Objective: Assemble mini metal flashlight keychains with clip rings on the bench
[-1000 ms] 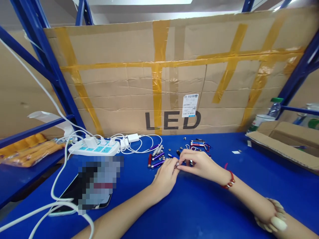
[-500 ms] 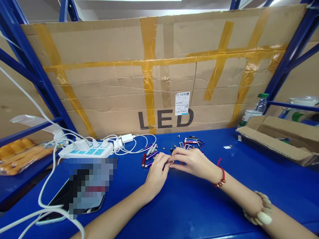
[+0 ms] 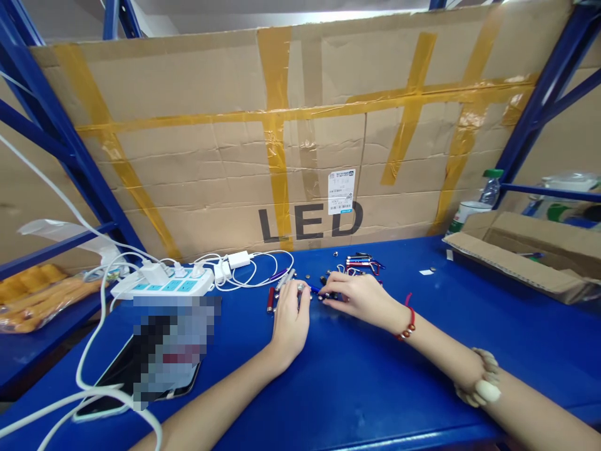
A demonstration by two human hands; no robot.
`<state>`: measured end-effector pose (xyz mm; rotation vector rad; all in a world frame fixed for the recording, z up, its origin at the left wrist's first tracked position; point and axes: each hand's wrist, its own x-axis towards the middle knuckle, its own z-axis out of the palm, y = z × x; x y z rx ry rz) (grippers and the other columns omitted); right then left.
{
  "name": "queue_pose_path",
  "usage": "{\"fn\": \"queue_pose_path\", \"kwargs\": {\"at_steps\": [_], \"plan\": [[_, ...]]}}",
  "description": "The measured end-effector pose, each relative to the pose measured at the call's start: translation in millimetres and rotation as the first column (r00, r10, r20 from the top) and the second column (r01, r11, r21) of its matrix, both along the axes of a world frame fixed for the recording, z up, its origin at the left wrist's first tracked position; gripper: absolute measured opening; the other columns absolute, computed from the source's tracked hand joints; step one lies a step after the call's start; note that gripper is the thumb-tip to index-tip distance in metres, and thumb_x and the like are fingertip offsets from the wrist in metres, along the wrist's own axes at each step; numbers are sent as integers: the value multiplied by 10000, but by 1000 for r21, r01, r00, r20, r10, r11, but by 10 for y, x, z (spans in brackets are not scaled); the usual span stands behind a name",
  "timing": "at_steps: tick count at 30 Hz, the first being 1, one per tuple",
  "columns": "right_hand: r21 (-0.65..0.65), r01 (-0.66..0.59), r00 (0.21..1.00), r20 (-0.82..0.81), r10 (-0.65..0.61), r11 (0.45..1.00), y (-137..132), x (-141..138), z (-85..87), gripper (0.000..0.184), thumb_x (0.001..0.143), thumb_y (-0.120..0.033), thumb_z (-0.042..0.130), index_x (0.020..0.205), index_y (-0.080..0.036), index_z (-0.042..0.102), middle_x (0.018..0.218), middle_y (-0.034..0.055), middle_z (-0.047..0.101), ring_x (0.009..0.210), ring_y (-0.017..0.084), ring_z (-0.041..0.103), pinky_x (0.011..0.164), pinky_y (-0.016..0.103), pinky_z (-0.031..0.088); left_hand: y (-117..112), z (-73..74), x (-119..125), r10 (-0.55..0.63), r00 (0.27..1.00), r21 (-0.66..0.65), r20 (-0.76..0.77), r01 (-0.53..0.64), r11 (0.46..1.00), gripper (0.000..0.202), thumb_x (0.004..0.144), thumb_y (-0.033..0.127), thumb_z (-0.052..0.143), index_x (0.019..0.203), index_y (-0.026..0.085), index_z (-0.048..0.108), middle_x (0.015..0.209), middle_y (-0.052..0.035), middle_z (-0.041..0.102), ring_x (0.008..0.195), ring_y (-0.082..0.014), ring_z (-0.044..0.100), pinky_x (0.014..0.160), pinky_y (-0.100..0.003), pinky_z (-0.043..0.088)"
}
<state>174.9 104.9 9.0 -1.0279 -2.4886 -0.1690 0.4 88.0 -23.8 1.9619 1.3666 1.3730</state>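
My left hand (image 3: 290, 321) lies on the blue table (image 3: 357, 382), fingers curled over a small flashlight with a silver head (image 3: 300, 287). Beside it on the left lie a red flashlight (image 3: 270, 299) and other small ones (image 3: 284, 280). My right hand (image 3: 359, 296) is just to the right, its fingertips pinched together down at the table among small dark parts (image 3: 323, 295); what they pinch is too small to name. Behind it lies a pile of keychain flashlights (image 3: 361, 262).
A white power strip (image 3: 164, 285) with plugs and white cables sits at the left, with a charger (image 3: 238, 259) and a phone (image 3: 141, 376) nearby. An open cardboard box (image 3: 516, 260) stands at the right, with a bottle (image 3: 491, 186) behind it. A taped cardboard sheet marked LED (image 3: 310, 156) closes the back.
The hands, joined on one small flashlight before, have parted. My left hand has gone left onto the flashlights; my right fingers have dropped to the small parts.
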Motion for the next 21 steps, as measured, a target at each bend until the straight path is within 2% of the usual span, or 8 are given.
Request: {"fn": "queue_pose_path", "kwargs": {"at_steps": [5, 10, 12, 15, 18, 21], "plan": [[-85, 32, 990, 141, -20, 996, 58, -17, -97, 185, 835, -264, 554, 996, -235, 640, 948, 10, 614, 741, 115, 609, 549, 195, 370, -18, 3, 11, -78, 996, 3, -39, 78, 997, 190, 901, 253, 329, 803, 180, 473, 859, -45, 534, 870, -167, 490, 834, -329, 383], [-105, 84, 991, 108, -73, 991, 86, -36, -125, 149, 849, -268, 531, 893, -243, 671, 874, -3, 643, 738, 125, 613, 538, 200, 363, -10, -8, 8, -111, 993, -22, -44, 110, 994, 178, 897, 260, 335, 826, 185, 480, 881, -40, 538, 885, -172, 486, 842, -325, 372], [-104, 95, 995, 23, -93, 990, 85, -35, -118, 148, 847, -293, 533, 859, -239, 670, 854, -4, 647, 748, 130, 613, 562, 202, 384, -3, -9, 3, -115, 992, -12, -56, 115, 993, 176, 893, 262, 353, 834, 190, 501, 892, -33, 546, 903, -173, 488, 862, -325, 363], [-73, 81, 975, -202, -94, 994, 74, -44, -91, 156, 855, -303, 520, 853, -233, 659, 849, 0, 646, 759, 123, 605, 636, 211, 425, 1, -2, -4, -138, 988, 6, -62, 139, 990, 174, 886, 263, 383, 845, 198, 540, 906, -25, 550, 919, -168, 492, 876, -317, 361], [-25, -33, 897, -442, 18, 999, 52, -77, -60, 178, 861, -315, 509, 847, -207, 649, 834, 15, 643, 757, 115, 597, 692, 219, 453, 4, 0, -5, -155, 986, 12, -67, 156, 988, 179, 881, 267, 403, 851, 197, 565, 881, -27, 548, 901, -167, 499, 862, -315, 374], [3, -197, 828, -535, 168, 980, 21, -121, -52, 172, 856, -303, 520, 848, -184, 644, 819, 29, 637, 744, 109, 590, 687, 218, 469, 13, -16, -4, -167, 983, 5, -79, 168, 986, 190, 879, 270, 410, 875, 195, 584, 878, -33, 564, 874, -171, 506, 827, -317, 389]]}}
